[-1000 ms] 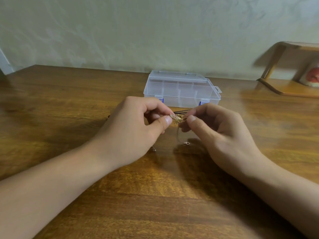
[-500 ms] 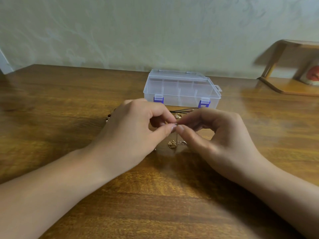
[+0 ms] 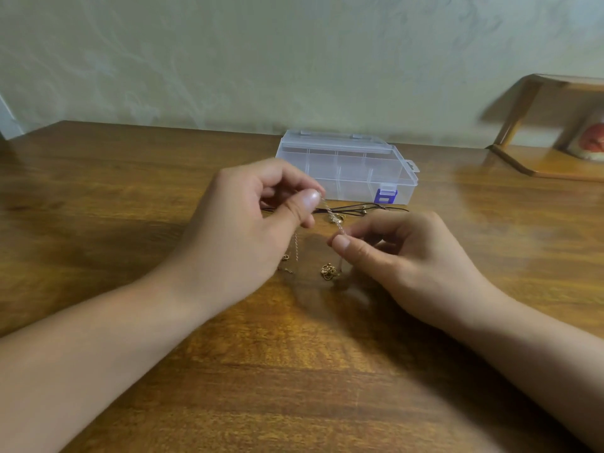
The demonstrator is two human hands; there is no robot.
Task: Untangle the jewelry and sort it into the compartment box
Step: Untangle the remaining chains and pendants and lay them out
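A thin gold chain (image 3: 333,218) stretches slantwise between my two hands above the wooden table. My left hand (image 3: 248,220) pinches its upper end between thumb and forefinger. My right hand (image 3: 392,253) pinches it lower down, and a gold pendant (image 3: 327,271) hangs below that pinch near the tabletop. Another length of chain (image 3: 296,250) dangles beside my left hand. Dark cords (image 3: 369,208) with a small gold piece lie on the table behind the hands. The clear plastic compartment box (image 3: 346,165) with a purple latch stands shut just beyond them.
The wooden table (image 3: 294,371) runs wide on all sides. A wooden stand (image 3: 549,158) with a red and white object on it sits at the far right by the wall.
My hands have drawn apart, the left rising and the right dropping to the right, so the chain now stretches between them. The pendant hangs lower near the table.
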